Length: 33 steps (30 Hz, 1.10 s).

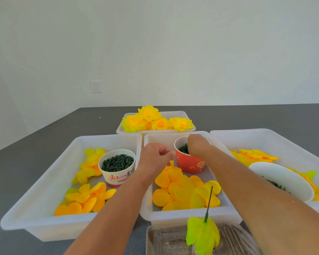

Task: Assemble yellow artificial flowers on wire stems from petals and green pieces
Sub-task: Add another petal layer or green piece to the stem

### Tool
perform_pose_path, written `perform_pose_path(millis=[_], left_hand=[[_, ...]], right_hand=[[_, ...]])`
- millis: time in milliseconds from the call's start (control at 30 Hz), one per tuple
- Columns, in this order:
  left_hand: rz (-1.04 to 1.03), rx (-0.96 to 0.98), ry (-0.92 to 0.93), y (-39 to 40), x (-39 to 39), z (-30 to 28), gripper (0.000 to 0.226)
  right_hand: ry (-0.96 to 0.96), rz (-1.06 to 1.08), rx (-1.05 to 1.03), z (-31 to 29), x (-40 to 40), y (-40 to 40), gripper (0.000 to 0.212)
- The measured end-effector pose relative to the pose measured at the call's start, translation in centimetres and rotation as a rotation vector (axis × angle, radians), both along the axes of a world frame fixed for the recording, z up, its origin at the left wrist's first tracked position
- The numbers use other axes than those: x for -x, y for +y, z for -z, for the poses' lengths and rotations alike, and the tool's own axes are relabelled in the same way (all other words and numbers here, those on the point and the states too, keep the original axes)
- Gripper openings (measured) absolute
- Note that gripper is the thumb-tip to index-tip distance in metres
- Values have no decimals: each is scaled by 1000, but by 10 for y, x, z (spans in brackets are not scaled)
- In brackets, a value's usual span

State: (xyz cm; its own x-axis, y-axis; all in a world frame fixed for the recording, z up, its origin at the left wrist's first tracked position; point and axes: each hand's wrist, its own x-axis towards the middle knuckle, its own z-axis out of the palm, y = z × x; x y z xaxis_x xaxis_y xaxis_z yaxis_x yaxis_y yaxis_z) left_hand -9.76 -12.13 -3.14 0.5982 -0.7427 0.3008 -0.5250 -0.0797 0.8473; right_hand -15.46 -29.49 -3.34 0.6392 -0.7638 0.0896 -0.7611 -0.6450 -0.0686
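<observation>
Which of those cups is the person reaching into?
The red cup in the middle tray; the right hand dips into it. The white printed cup sits untouched in the left tray.

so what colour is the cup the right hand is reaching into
Red cup, with a pale printed design near its base; the head view shows it.

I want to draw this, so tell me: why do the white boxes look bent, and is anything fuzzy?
Head view: the wide lens bows the trays, most near the edges. Light is soft and even, shadows faint. The stem and the leaves at the bottom look a bit soft. The right hand hides part of the red cup.
</observation>
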Motion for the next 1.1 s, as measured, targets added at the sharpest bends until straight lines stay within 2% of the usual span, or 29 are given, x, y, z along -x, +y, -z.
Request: perform_pose_path(millis=[133, 333, 433, 567, 633, 933, 1100], left_hand=[[6, 7, -4, 1, 0, 0, 15], [5, 12, -18, 1, 1, 0, 16], [5, 12, -15, 1, 1, 0, 17], [5, 14, -17, 2, 1, 0, 15], [4, 17, -15, 2, 0, 0, 15], [7, 30, 12, 6, 4, -5, 14], [75, 185, 173, 17, 19, -20, 13]], right_hand=[[-41, -11, 69, -1, 3, 5, 21], [-213, -25, 35, 2, 6, 8, 27], [-422, -40, -79, 6, 12, 6, 31], [-796, -80, -303, 6, 19, 10, 20], [-924, -83, -393, 0, 22, 14, 20], [-1119, -240, -522, -18, 51, 44, 19], [-1217, -427, -587, -33, 83, 72, 30]])
